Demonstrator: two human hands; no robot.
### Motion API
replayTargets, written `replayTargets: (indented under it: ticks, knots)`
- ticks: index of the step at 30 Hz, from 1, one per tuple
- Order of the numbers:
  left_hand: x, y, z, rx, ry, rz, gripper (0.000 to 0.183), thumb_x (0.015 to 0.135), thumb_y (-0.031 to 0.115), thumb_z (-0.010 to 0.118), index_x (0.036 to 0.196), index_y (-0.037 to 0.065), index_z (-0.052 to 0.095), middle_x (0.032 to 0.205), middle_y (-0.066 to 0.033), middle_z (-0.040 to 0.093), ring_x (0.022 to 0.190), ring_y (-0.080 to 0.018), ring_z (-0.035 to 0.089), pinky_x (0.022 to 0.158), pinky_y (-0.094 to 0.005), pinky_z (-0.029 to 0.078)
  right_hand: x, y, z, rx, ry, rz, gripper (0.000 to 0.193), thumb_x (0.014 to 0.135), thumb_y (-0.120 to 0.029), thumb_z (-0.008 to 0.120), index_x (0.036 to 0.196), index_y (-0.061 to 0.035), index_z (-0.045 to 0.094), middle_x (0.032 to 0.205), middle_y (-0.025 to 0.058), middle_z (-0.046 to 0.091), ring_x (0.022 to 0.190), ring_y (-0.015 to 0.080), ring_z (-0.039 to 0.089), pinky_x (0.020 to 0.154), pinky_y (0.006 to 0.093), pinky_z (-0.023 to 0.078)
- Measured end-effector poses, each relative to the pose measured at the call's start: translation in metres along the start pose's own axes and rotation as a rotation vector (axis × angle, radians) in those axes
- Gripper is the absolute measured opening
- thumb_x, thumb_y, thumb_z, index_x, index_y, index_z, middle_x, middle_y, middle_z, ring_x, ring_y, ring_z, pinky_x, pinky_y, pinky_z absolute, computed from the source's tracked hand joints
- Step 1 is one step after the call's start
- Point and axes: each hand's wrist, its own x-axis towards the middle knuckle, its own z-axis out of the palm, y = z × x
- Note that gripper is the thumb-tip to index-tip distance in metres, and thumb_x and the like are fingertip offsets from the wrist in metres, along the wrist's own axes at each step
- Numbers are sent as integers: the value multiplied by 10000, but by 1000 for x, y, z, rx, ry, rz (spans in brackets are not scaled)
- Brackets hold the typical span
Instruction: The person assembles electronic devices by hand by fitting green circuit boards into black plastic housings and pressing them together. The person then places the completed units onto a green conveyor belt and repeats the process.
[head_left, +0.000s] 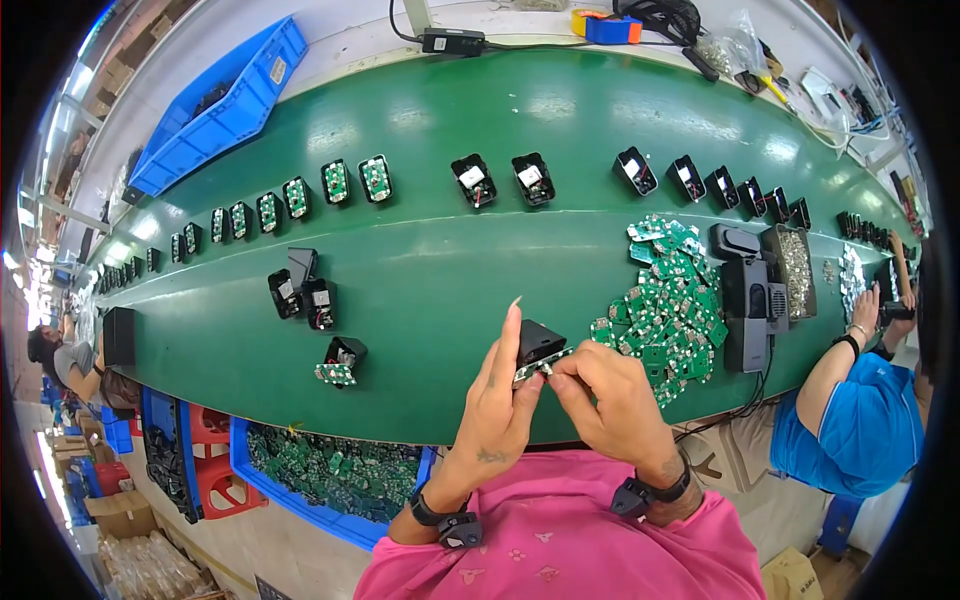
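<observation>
Pink cloth shirt; hands together, pinching a flat circuit board beside boxy case.

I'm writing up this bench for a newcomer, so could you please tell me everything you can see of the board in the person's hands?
The board is small, thin and flat, green with pale and silvery parts, like a printed circuit. It is tilted, its right end higher, above the table near its front edge. The left hand steadies it, and the right hand pinches near its right end. A black case sits right behind it; whether wires join them is hidden.
</observation>
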Motion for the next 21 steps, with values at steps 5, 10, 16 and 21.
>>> replayTargets:
  ticks: [5,10,16,21]
  knots:
    - [4,5,-3,90,-48,48,695,946,-31,522,1559,-9,196,1286,-232,537,1109,-348,587,972,-364,459,7,-2,-12,-40,-155,1,67,860,-60,665,842,-13,621,695,114,562,587,295,567,534,377,432]
    - [4,11,-5,265,-68,84,697,920,-68,529,1548,-10,232,1282,-243,538,1096,-385,599,948,-390,478,12,0,-14,-52,-223,36,74,867,-68,653,835,-8,622,733,138,588,613,338,592,554,421,462]
    - [7,9,-2,293,-83,9,646,914,-67,534,1513,14,308,1297,-267,521,1082,-458,571,930,-417,485,11,2,-4,-123,-189,63,43,846,-43,654,857,-6,634,744,148,597,660,339,613,580,410,474]
    - [5,-19,0,341,28,6,648,927,35,558,1518,34,292,1268,-296,539,1137,-482,568,865,-448,536,2,14,21,-184,-70,11,78,866,-82,670,860,-16,628,797,138,619,689,329,634,599,405,504]
